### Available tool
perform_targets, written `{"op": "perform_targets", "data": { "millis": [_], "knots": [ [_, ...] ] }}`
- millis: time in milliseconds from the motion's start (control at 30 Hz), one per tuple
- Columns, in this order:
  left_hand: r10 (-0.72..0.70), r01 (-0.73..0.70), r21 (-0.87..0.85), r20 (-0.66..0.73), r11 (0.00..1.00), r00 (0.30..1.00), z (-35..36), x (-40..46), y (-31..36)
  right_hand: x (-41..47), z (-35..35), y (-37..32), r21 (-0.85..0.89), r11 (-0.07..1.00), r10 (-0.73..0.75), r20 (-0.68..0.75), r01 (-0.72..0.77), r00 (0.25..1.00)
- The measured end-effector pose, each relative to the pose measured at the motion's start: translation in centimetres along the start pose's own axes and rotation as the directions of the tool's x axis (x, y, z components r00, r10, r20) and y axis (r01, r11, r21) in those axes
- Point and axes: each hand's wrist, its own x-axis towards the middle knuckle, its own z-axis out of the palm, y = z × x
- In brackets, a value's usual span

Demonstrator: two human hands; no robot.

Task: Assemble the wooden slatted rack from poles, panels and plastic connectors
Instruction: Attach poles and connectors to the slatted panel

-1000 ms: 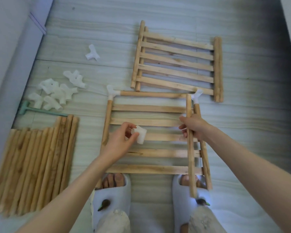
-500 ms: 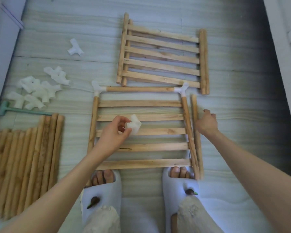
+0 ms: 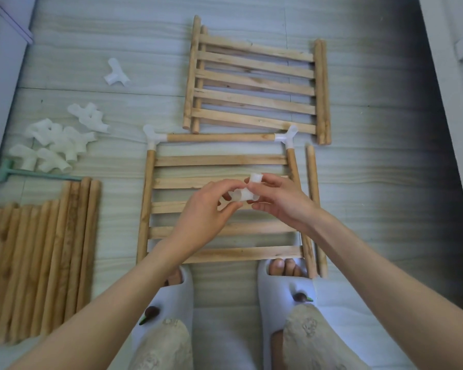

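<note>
A white plastic connector [image 3: 247, 192] is held between both hands above the near slatted panel [image 3: 219, 160]. My left hand [image 3: 209, 209] pinches its left side and my right hand [image 3: 281, 198] pinches its right side and top. That panel lies on the floor with a top pole [image 3: 219, 137] joined by white corner connectors at the left [image 3: 151, 136] and right [image 3: 288, 136]. A loose pole [image 3: 314, 198] lies just right of the panel. A second slatted panel [image 3: 254, 84] lies farther away.
A row of spare poles [image 3: 38, 257] lies at the left. Several white connectors [image 3: 54, 142] are heaped above them, one more [image 3: 115, 73] lies apart, and a green tool [image 3: 24, 174] rests between. My slippered feet stand at the panel's near edge.
My right hand let go of the loose pole, which now lies beside the panel, and came left to the connector. My left hand kept the connector and both hands now hold it.
</note>
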Motion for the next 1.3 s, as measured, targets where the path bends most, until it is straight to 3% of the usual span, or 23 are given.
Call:
{"op": "perform_targets", "data": {
  "millis": [100, 200, 233, 300, 367, 433, 533, 733, 900, 1000, 1067, 1167, 1300],
  "knots": [
    [-0.1, 0.099, 0.02, 0.13, 0.995, 0.986, 1.1, -0.2, -0.7, 0.4, -0.9, 0.3, -0.12, 0.992, -0.078, -0.282, 0.045, 0.956],
    [-0.189, 0.008, 0.401, 0.414, 0.916, 0.891, 2.3, -1.8, -2.7, 0.5, -3.4, 1.3, -0.374, 0.921, -0.14, -0.582, -0.111, 0.801],
    [-0.208, -0.083, 0.506, 0.491, 0.858, 0.846, 2.5, -2.5, -3.4, 0.3, -4.2, 1.7, -0.39, 0.906, -0.123, -0.619, -0.168, 0.776],
    [-0.225, -0.214, 0.612, 0.559, 0.762, 0.798, 2.9, -3.5, -4.5, -0.1, -5.1, 2.4, -0.302, 0.925, 0.009, -0.591, -0.231, 0.807],
    [-0.194, -0.293, 0.665, 0.556, 0.687, 0.808, 3.2, -3.9, -4.8, -0.4, -5.3, 3.0, -0.21, 0.935, 0.149, -0.502, -0.287, 0.852],
    [-0.119, -0.375, 0.678, 0.563, 0.632, 0.818, 3.5, -3.9, -4.4, -0.4, -5.6, 3.0, -0.19, 0.934, 0.179, -0.482, -0.302, 0.858],
    [-0.048, -0.405, 0.619, 0.584, 0.673, 0.811, 3.3, -3.7, -3.6, -0.6, -5.6, 1.9, -0.195, 0.952, 0.105, -0.516, -0.236, 0.85],
    [-0.026, -0.272, 0.442, 0.561, 0.855, 0.828, -0.3, -0.2, 1.6, -2.3, -3.3, -6.8, -0.526, 0.849, -0.278, -0.535, -0.056, 0.798],
    [-0.055, -0.011, 0.154, 0.418, 0.988, 0.907, -4.2, 1.9, 5.8, -5.9, -0.5, -18.6, -0.518, 0.844, -0.402, -0.443, 0.138, 0.801],
    [-0.127, 0.123, 0.033, 0.285, 0.992, 0.95, -5.8, 3.2, 7.8, -8.8, 1.6, -23.3, -0.649, 0.747, -0.532, -0.453, 0.144, 0.716],
    [-0.205, 0.222, -0.077, 0.178, 0.972, 0.962, -6.4, 4.0, 9.2, -10.0, 3.4, -25.1, -0.639, 0.732, -0.596, -0.431, 0.237, 0.678],
    [-0.302, 0.317, -0.25, 0.096, 0.915, 0.948, -6.7, 5.1, 11.4, -10.7, 6.8, -26.0, -0.432, 0.818, -0.54, -0.347, 0.38, 0.767],
    [-0.312, 0.268, -0.379, -0.057, 0.885, 0.948, -6.2, 5.7, 13.5, -9.3, 10.1, -23.6, -0.488, 0.774, -0.514, -0.111, 0.404, 0.85]
  ]
}}
